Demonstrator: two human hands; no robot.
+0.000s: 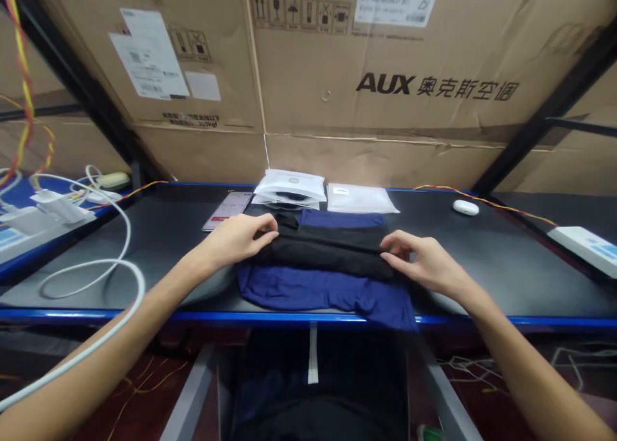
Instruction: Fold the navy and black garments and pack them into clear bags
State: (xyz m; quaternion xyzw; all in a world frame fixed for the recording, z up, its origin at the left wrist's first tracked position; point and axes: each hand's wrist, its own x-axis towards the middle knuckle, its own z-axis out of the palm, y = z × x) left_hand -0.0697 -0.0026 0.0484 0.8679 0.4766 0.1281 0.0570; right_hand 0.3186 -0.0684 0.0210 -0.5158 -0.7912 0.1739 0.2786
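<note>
We've got the black cloth [332, 256] pinched at both ends, our left grip [241, 236] on one edge, our right grip [427, 261] opposite, stretched over blue fabric [308, 290] on the tabletop [511, 261], white packets [361, 200] just beyond!

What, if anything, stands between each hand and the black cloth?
Nothing visible: the left hand and the right hand have their fingertips on the black cloth, near its left and right ends. The navy cloth lies under it, not in between.
</note>
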